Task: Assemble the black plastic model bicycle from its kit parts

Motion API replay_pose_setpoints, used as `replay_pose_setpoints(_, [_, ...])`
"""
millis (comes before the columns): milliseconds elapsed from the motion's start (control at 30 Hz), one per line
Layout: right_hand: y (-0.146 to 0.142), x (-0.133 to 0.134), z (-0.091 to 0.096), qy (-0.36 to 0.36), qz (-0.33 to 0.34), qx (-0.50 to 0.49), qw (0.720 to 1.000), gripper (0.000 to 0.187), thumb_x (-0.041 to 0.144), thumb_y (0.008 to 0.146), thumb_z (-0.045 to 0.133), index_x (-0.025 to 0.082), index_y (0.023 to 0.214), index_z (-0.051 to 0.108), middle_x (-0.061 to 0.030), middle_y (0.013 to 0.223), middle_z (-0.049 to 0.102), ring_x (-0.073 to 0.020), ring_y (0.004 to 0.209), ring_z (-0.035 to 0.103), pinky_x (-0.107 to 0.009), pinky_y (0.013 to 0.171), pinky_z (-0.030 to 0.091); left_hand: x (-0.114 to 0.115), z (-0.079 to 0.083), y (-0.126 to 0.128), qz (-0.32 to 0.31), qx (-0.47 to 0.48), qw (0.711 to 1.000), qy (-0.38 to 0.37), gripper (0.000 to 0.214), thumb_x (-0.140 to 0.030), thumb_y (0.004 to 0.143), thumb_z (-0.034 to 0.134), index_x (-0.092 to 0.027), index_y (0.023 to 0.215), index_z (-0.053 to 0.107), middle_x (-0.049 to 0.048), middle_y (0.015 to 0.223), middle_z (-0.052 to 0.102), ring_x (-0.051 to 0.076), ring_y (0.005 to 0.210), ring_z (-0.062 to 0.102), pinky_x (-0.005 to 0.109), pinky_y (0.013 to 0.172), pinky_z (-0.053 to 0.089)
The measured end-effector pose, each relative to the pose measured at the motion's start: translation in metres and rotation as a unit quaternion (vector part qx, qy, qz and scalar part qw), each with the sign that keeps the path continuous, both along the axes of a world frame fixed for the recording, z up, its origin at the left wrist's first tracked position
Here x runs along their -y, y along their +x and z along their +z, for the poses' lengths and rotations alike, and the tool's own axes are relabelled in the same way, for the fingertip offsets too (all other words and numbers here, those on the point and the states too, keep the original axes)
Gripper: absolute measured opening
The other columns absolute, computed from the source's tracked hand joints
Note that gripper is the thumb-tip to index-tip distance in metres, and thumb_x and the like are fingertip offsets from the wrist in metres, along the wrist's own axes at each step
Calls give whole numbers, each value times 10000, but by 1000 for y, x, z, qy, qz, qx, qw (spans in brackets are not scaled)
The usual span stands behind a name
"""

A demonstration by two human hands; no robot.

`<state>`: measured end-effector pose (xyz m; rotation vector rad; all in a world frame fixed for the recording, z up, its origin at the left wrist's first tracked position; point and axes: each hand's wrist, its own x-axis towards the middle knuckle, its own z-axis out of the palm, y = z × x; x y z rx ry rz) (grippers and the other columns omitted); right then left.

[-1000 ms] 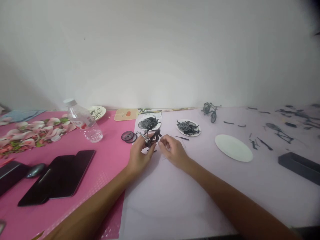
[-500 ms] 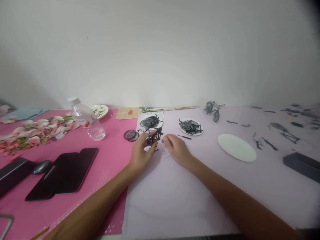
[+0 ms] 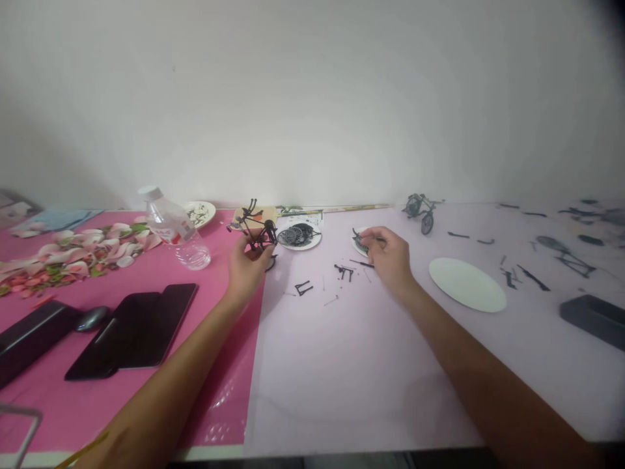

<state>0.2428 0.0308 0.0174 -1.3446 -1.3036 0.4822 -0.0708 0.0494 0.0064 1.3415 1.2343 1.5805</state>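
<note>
My left hand [image 3: 247, 267] is closed around a small black model bicycle frame [image 3: 254, 228], lifted above the pink mat near its right edge. My right hand [image 3: 388, 257] rests over a small white plate of black parts [image 3: 358, 240], fingers curled and pinching at the parts; what they grip is too small to make out. Loose black pieces [image 3: 344, 270] and a small bracket [image 3: 303, 287] lie on the pale table between my hands. Another plate with wheels [image 3: 299, 235] sits just right of the frame.
A water bottle [image 3: 174, 227] lies tilted on the pink mat [image 3: 146, 391], with a black case [image 3: 131, 329], a mouse [image 3: 90, 318] and fake flowers [image 3: 73, 251] to the left. An empty white plate [image 3: 466, 284], a finished model bike [image 3: 420, 208], scattered parts and a dark box [image 3: 593, 319] are to the right.
My left hand lifted the frame up and to the left, away from the table. My right hand let go and moved right to the plate of parts. Small pieces now lie exposed between them.
</note>
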Motion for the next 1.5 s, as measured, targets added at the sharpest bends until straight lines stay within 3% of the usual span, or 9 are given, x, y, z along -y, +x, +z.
replay_pose_setpoints(133, [-3, 2, 0, 6, -1, 47, 999, 180, 303, 898, 604, 190, 924, 742, -11, 724, 689, -118, 497, 500, -274, 517, 398, -7, -3, -7, 8, 0, 1000, 2, 554, -279, 750, 842, -190, 1273, 680, 116, 1206, 731, 165, 872, 751, 256, 748, 597])
replay_pose_setpoints(300, [-8, 4, -1, 55, -6, 139, 989, 225, 272, 968, 516, 206, 902, 721, -21, 749, 692, -174, 703, 614, -305, 693, 466, -11, 1, -14, 17, 2, 1000, 0, 557, -271, 748, 835, -169, 1271, 675, 125, 1217, 724, 184, 901, 745, 269, 756, 604])
replay_pose_setpoints(433, [-12, 4, -6, 86, 2, 195, 977, 130, 292, 946, 608, 213, 973, 707, -55, 946, 695, -169, 723, 601, -333, 768, 500, -15, 3, -19, 28, 9, 1000, 5, 566, -265, 737, 839, -155, 1265, 664, 133, 1225, 717, 202, 940, 746, 290, 788, 606])
replay_pose_setpoints(567, [-16, 5, -11, 42, 44, 153, 986, 204, 230, 901, 597, 218, 1081, 693, -65, 1022, 691, -167, 697, 629, -330, 707, 509, -19, 0, -23, 36, 8, 999, 6, 551, -259, 730, 837, -156, 1246, 673, 125, 1202, 728, 195, 925, 746, 274, 769, 596])
replay_pose_setpoints(733, [-21, 10, -10, -28, 102, 136, 985, 289, 130, 862, 477, 222, 1002, 713, -41, 917, 741, -170, 672, 652, -304, 648, 483, -18, -1, -23, 36, -5, 999, 4, 529, -267, 733, 832, -168, 1233, 688, 113, 1176, 728, 176, 871, 732, 266, 743, 590])
replay_pose_setpoints(1000, [-41, 25, -7, -49, 125, 243, 961, 271, 334, 1022, 493, 228, 972, 738, 2, 635, 661, -176, 601, 604, -299, 648, 432, 4, -5, 9, -48, -2, 998, -45, 530, -298, 727, 854, -167, 1212, 685, 106, 1125, 742, 180, 852, 739, 311, 790, 604])
replay_pose_setpoints(1200, [-63, 35, -10, -6, 149, 267, 952, 202, 413, 952, 690, 249, 1067, 719, 3, 787, 724, -152, 603, 561, -285, 675, 444, 36, -12, 41, -127, -6, 990, -59, 501, -308, 798, 826, -194, 1257, 659, 115, 1184, 734, 207, 908, 757, 334, 820, 623])
replay_pose_setpoints(1333, [-67, 37, -14, 24, 154, 273, 949, 168, 391, 982, 640, 245, 1019, 715, -20, 830, 726, -160, 615, 544, -299, 690, 453, 49, -15, 50, -151, -13, 988, -38, 438, -301, 851, 790, -205, 1258, 658, 118, 1202, 732, 210, 925, 759, 326, 804, 634])
replay_pose_setpoints(1500, [-66, 36, -16, 26, 153, 278, 948, 130, 341, 982, 628, 243, 972, 713, -18, 822, 721, -173, 674, 587, -300, 696, 445, 52, -19, 54, -135, -12, 990, -21, 412, -278, 860, 786, -206, 1246, 662, 140, 1269, 715, 224, 974, 759, 347, 837, 643])
